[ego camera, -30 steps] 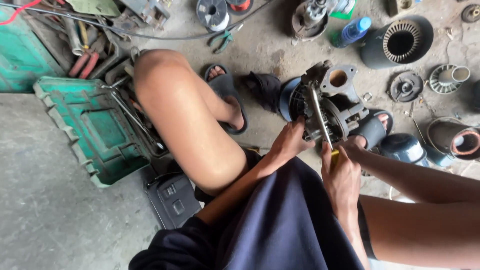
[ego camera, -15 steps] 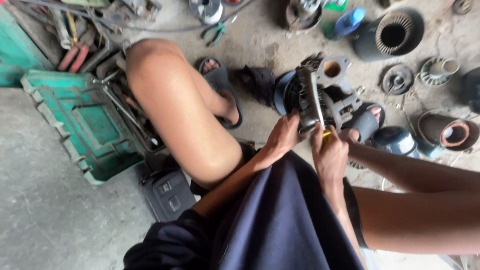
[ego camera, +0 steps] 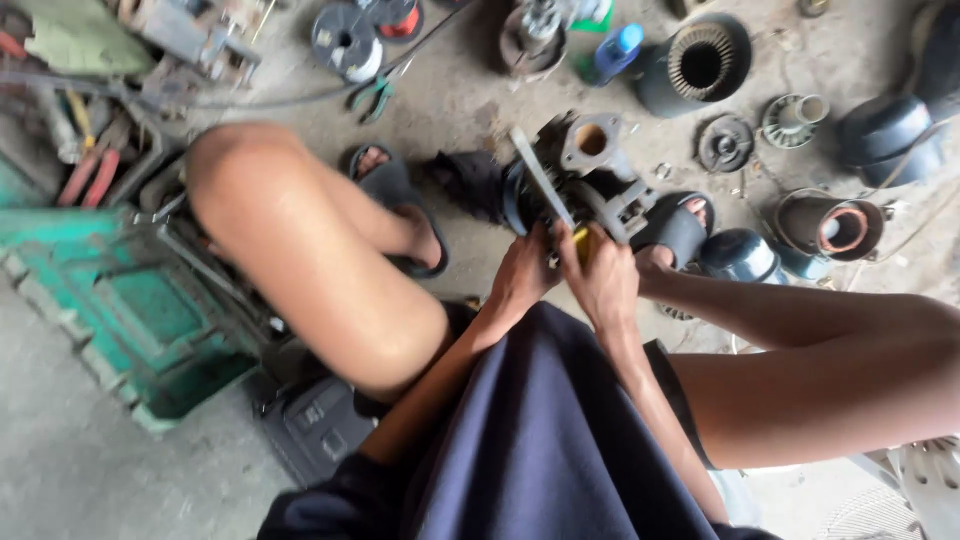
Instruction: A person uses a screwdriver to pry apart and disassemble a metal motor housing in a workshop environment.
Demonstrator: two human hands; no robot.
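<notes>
I sit on the floor with a grey metal pump housing (ego camera: 590,180) between my feet. My left hand (ego camera: 522,275) grips the housing's near lower edge. My right hand (ego camera: 603,280) is closed on a yellow-handled tool (ego camera: 581,243) pressed against the housing; its tip is hidden. A long metal bar (ego camera: 541,179) lies slanted across the housing's left face. My left knee (ego camera: 300,240) rises at the left, my right leg (ego camera: 820,360) stretches to the right.
A green metal toolbox (ego camera: 140,330) stands open at the left. Pliers (ego camera: 372,95), wire spools (ego camera: 345,40), a finned black motor casing (ego camera: 695,65), round metal covers (ego camera: 725,143) and dark pump shells (ego camera: 885,135) lie scattered on the concrete beyond the housing.
The view has shifted slightly; both hands stay at the housing's near side. My right hand has moved closer to the left one with the yellow tool.
</notes>
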